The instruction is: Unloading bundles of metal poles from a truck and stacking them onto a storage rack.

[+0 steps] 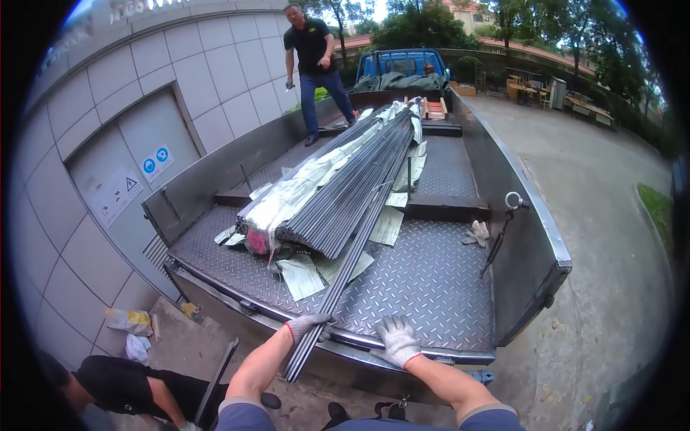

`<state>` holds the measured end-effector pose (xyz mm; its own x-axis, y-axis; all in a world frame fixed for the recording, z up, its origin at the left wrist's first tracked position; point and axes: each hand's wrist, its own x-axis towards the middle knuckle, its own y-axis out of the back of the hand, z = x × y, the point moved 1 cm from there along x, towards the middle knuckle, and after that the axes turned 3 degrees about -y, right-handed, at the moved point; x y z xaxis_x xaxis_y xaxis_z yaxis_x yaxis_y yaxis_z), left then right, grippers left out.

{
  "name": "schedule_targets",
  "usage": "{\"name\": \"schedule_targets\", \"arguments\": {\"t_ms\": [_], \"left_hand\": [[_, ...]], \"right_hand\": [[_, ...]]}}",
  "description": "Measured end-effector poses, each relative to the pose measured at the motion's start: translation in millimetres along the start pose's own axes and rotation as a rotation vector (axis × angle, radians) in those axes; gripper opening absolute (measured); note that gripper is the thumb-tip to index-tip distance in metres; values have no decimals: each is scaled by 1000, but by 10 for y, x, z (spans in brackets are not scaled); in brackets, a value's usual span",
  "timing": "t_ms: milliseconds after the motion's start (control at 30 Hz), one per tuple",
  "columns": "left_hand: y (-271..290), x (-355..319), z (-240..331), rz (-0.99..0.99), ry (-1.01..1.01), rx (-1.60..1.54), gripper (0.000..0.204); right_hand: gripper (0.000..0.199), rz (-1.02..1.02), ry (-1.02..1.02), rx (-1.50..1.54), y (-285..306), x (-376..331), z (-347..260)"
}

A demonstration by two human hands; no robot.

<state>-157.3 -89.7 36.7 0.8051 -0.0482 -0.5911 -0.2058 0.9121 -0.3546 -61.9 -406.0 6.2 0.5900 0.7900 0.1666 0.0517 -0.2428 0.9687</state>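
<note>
My left hand (307,327), in a grey-white knit glove, is closed around a few long dark metal bars (343,276). Their near ends stick out past the rear edge of the truck bed (431,273). These bars slant back along the right side of a big bundle of dark metal bars (359,187), partly covered by pale wrapping (310,172). Gloved as well, my right hand (397,342) lies with fingers spread on the bed's rear edge, holding nothing. Torn pale wrapping sheets (301,276) lie under the bundle's near end.
A person (310,61) stands on the bed at the far left. Another person (122,388) bends at lower left beside a dark bar (217,381). Side walls (514,194) flank the bed; a crossbeam (445,208) and a loose glove (476,233) are at right.
</note>
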Motion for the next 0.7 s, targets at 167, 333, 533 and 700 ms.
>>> {"name": "schedule_targets", "arguments": {"t_ms": [167, 333, 533, 700], "left_hand": [[85, 11, -51, -160, 5, -137, 40], [131, 136, -160, -289, 4, -311, 44], [171, 183, -223, -427, -20, -424, 43], [115, 81, -185, -426, -10, -545, 47]], "right_hand": [[81, -5, -1, 0, 12, 6, -63], [79, 64, 12, -15, 16, -6, -129], [80, -10, -24, -75, 69, 12, -207], [82, -61, -39, -78, 127, 45, -280]]}}
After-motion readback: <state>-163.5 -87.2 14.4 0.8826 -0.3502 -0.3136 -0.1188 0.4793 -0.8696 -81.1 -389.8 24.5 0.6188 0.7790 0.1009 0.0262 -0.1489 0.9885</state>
